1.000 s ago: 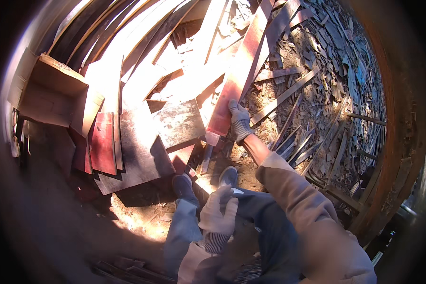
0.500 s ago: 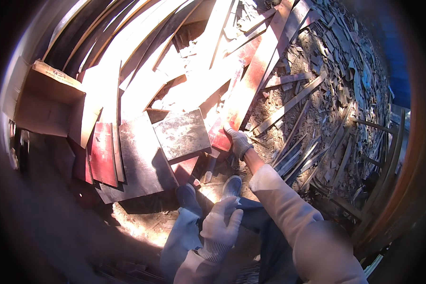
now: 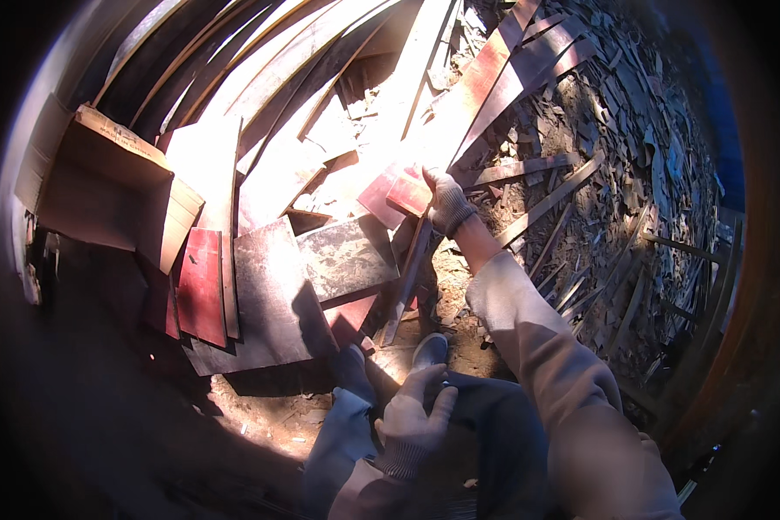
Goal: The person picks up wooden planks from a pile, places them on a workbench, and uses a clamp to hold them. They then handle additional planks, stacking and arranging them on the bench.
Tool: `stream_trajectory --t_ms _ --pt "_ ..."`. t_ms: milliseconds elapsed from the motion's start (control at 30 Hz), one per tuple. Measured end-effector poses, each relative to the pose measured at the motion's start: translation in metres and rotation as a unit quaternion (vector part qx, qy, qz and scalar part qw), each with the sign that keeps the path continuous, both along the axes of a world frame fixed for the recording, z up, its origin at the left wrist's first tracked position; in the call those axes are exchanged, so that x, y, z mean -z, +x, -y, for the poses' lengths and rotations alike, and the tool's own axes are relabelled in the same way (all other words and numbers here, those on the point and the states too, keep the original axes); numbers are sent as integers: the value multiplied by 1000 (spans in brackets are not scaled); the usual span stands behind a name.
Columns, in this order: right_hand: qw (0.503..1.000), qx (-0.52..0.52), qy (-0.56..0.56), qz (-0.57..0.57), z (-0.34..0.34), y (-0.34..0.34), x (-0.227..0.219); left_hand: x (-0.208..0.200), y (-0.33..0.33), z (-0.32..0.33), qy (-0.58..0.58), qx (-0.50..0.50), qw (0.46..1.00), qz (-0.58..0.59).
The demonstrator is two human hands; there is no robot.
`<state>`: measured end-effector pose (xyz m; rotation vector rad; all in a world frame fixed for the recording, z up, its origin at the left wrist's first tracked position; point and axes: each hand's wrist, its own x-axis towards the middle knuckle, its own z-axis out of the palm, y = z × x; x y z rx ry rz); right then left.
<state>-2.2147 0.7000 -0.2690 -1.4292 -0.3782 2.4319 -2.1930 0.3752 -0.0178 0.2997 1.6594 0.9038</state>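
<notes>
My right hand (image 3: 451, 204), in a pale knitted glove, grips the near end of a red-faced wooden board (image 3: 409, 192). The board points away from me, and glare washes out much of its length. Low in front of my legs, my left hand (image 3: 413, 414), also gloved, hangs with thumb and forefinger apart. A tiny bright spot shows by its fingertips; I cannot make out what it is. Left of the gripped board lie a worn grey-black panel (image 3: 347, 260) and a larger dark panel (image 3: 273, 290), with a narrow strip of wood (image 3: 405, 286) beside them.
An open cardboard box (image 3: 104, 195) stands at the left above red boards (image 3: 202, 286). Long curved-looking planks (image 3: 225, 69) fill the far left. Wood scraps (image 3: 615, 147) cover the ground at right, with loose sticks (image 3: 550, 199) on them. My shoes (image 3: 431, 349) stand close to the panels.
My right hand has moved up and away from me, and the red board end has lifted and shifted with it. My left hand has dropped slightly. The view has shifted a little.
</notes>
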Motion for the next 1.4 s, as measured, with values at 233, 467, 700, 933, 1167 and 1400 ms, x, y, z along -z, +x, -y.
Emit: stream_trajectory --t_ms 233,467,700,933,1167,1400 --pt "996 62 52 -24 0 -38 26 -3 -10 -1 28 -48 998 -36" --pt "979 21 202 21 -40 10 -119 2 1 17 19 -63 998 -25" --pt "985 37 170 4 -20 188 -258 10 6 19 40 -190 967 165" --pt "982 -32 177 58 103 206 -327 -73 -51 -111 87 18 965 246" --pt "868 -295 357 176 202 179 -392 -147 -24 -103 -84 162 958 222" --pt "617 -582 427 313 215 169 -512 -170 -24 -18 -107 -48 881 459"
